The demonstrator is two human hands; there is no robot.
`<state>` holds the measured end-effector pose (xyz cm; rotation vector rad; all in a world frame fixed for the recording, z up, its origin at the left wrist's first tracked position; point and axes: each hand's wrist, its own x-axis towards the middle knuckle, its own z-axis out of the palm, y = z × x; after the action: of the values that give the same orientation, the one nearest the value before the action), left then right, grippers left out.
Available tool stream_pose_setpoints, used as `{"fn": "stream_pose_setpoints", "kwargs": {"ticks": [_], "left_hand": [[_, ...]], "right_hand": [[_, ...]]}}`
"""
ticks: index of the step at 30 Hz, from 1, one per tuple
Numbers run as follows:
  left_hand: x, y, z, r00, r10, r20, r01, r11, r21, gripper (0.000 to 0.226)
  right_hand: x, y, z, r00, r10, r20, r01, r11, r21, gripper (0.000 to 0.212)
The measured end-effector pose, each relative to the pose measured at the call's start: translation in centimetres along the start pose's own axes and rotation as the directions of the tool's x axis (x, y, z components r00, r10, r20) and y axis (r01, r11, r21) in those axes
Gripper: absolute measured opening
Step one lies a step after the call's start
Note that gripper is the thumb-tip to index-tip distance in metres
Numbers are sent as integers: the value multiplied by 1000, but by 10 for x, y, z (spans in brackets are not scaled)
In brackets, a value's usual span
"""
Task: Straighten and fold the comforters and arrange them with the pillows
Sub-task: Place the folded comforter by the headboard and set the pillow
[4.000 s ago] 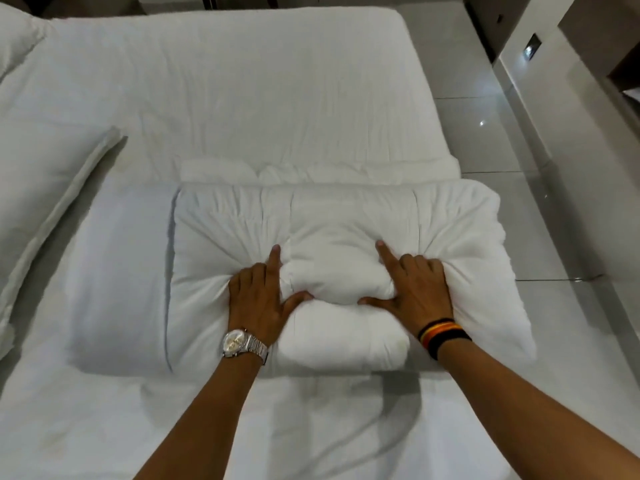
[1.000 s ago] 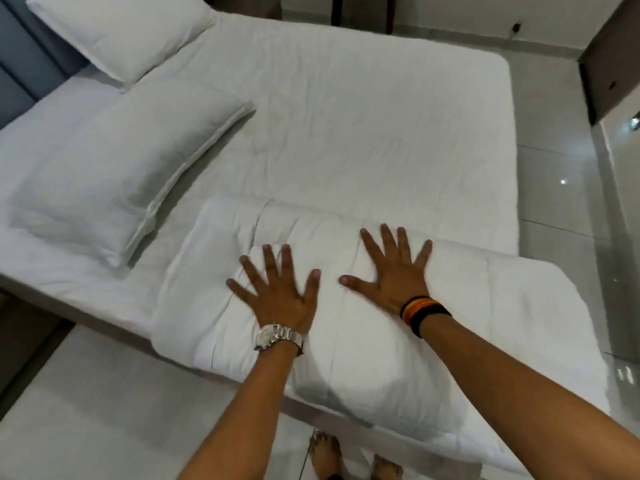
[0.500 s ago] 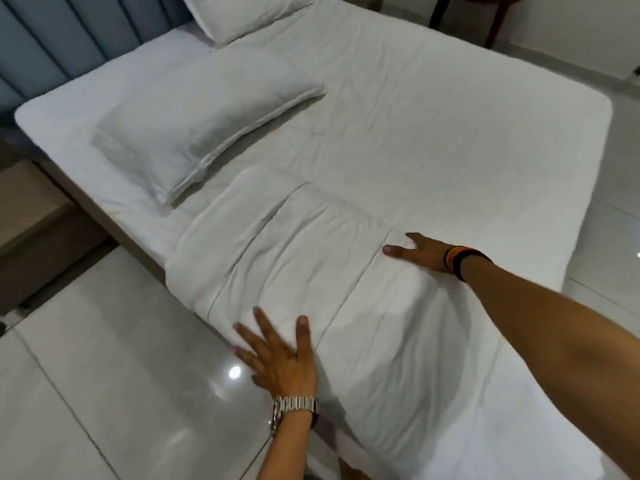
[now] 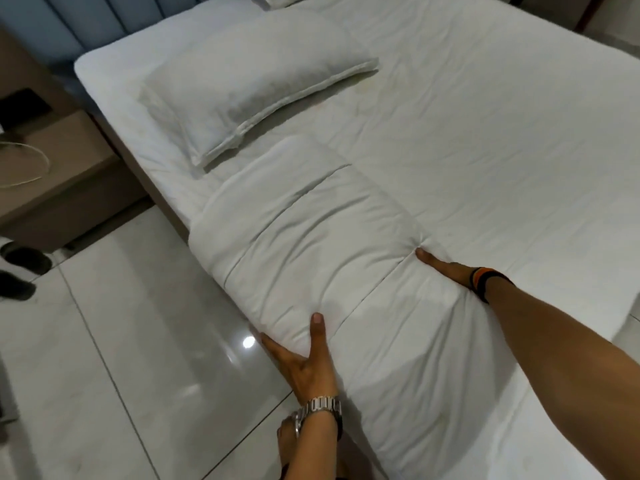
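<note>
Bed [image 4: 485, 116] with pillow [image 4: 249, 77]: left hand [image 4: 304, 362] fingers clamped on folded comforter [image 4: 311, 244]; right hand [image 4: 446, 268] fingers hidden, state indeterminable.

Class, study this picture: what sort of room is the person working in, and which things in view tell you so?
Most likely a bedroom, perhaps a hotel room. A bed with a padded blue headboard carries a white pillow and a folded comforter, with a bedside table on a glossy tiled floor.

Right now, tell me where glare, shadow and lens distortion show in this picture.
Head view: glare spot on the glossy floor tile beside the left hand; the right forearm's soft shadow darkens the folded comforter; the wide-angle lens bows the bed's edges.
</note>
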<state>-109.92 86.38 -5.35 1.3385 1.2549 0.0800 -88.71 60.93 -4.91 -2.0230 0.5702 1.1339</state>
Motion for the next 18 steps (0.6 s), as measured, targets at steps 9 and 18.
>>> {"fn": "stream_pose_setpoints", "kwargs": {"ticks": [9, 18], "left_hand": [[-32, 64, -18, 999, -2, 41, 10, 982, -190, 93], [86, 246, -77, 980, 137, 147, -109, 977, -185, 88]], "right_hand": [[-60, -34, 21, 981, -184, -63, 191, 970, 152, 132], [-137, -232, 69, 920, -340, -196, 380, 898, 224, 106]]}}
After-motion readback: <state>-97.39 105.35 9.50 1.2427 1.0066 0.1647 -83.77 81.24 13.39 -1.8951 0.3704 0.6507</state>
